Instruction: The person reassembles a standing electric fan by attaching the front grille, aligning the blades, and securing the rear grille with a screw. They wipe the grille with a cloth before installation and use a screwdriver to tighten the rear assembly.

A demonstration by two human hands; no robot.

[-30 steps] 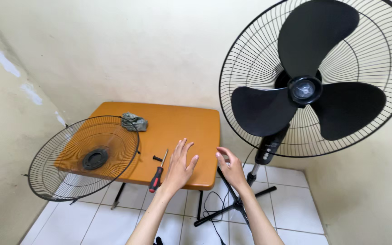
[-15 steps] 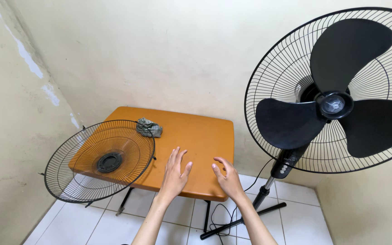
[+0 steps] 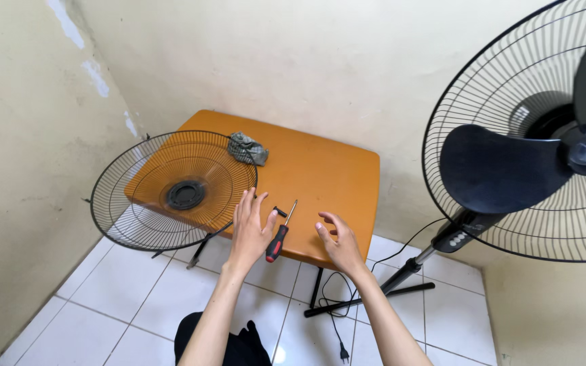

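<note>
My left hand [image 3: 248, 229] hovers open over the near edge of an orange table [image 3: 327, 176], just left of a red-and-black screwdriver [image 3: 278, 237] and a small black screw [image 3: 279, 211]. My right hand [image 3: 339, 244] is open too, fingers loosely curled, at the table's front right edge. Neither hand holds anything. A detached black wire fan guard [image 3: 174, 191] lies on the table's left side, overhanging it. A black standing fan [image 3: 544, 149] with bare blades and its rear guard stands at the right.
A crumpled grey-green cloth [image 3: 248, 148] lies at the back of the table. The fan's cross base [image 3: 374, 295] and its power cord with plug [image 3: 339, 332] lie on the white tiled floor. Cream walls close in on the left and behind.
The view has swung left and downward, pushing the fan to the right edge. The screwdriver and screw show again beside my left hand. Both hands stay open and hovering.
</note>
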